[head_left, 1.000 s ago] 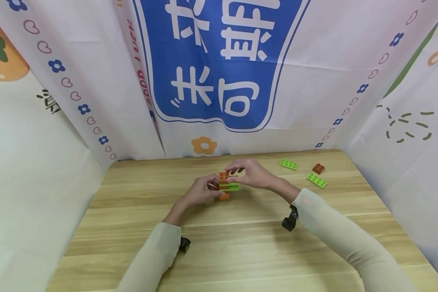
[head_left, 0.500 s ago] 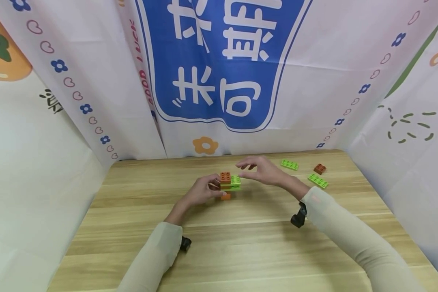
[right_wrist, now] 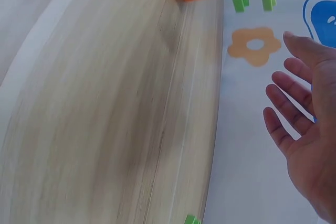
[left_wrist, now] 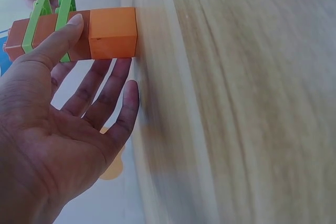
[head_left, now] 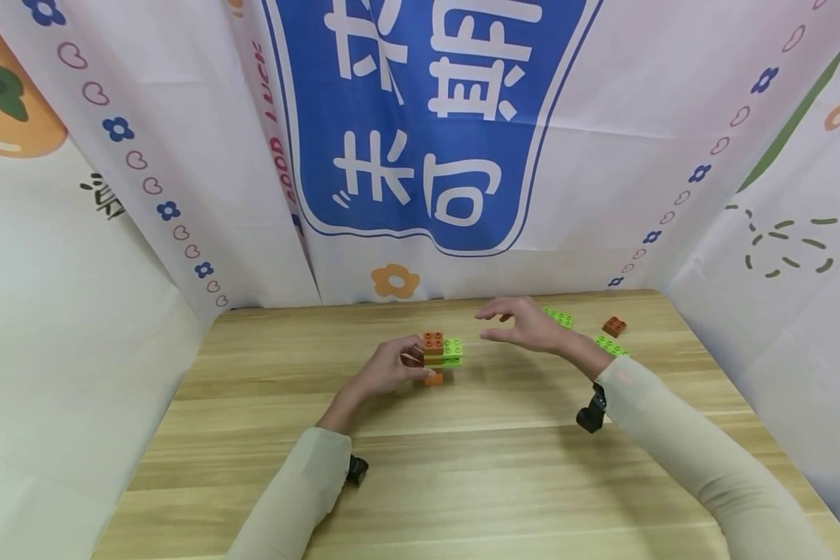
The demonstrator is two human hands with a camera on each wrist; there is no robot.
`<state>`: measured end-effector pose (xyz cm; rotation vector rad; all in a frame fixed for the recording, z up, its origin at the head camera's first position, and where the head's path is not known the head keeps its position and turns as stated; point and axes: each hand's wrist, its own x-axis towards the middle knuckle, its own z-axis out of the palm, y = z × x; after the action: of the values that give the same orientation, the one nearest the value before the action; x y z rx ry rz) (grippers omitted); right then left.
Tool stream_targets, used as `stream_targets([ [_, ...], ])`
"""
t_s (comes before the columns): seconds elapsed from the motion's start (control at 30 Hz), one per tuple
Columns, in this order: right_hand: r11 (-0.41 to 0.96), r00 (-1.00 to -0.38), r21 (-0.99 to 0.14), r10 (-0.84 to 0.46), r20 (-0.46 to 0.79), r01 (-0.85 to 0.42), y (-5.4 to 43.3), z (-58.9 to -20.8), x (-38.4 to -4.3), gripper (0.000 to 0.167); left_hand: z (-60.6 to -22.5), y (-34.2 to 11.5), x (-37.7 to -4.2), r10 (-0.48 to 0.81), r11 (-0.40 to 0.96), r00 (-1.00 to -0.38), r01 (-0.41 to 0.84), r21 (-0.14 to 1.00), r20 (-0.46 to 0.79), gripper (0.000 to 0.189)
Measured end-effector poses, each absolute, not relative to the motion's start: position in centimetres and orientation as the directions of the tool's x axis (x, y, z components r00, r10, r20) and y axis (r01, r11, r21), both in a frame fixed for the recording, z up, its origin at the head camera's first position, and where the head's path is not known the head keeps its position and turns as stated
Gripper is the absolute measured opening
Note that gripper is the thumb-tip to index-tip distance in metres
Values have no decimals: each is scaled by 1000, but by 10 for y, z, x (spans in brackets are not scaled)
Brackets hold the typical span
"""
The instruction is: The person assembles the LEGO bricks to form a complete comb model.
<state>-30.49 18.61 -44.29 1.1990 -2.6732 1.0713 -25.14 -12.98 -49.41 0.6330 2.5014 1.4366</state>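
A tower of stacked toy building bricks (head_left: 432,341) stands on the wooden table, with an orange block (left_wrist: 113,32) at its bottom. Above that, reddish-brown bricks alternate with two bright green plates (left_wrist: 64,17) that jut out to the right. My left hand (head_left: 390,365) holds the tower from its left side, thumb across the near face and fingers behind. To the right of the tower is my right hand (head_left: 525,325), raised and apart from it. In the right wrist view its fingers (right_wrist: 291,88) are spread and relaxed, holding nothing.
Loose bricks lie at the back right of the table (head_left: 420,482): a green one (head_left: 561,317), a second green one (head_left: 612,345) partly behind the right forearm, and a brown one (head_left: 614,326). Printed cloth (head_left: 567,218) walls the back and both sides.
My right hand has left the tower and moved right toward the loose bricks, uncovering the studs of the upper green plate. The left hand keeps its hold on the tower.
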Motion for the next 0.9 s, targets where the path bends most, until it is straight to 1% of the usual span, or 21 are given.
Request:
stream_targets([
  [0.23,498,-706,-551,-656,266,-670,203,-445,-309,38,-493,-130,-250,449,449,-893,258,855,34,25],
  [0.7,581,-761,-540,-621,189,-608,238,-455,-317,39,-493,-130,-251,442,461,-896,269,846,44,24],
  [0.9,591,-773,-545,-606,186,-595,254,-460,-321,40,-493,-129,-251,442,466,-896,274,841,47,25],
])
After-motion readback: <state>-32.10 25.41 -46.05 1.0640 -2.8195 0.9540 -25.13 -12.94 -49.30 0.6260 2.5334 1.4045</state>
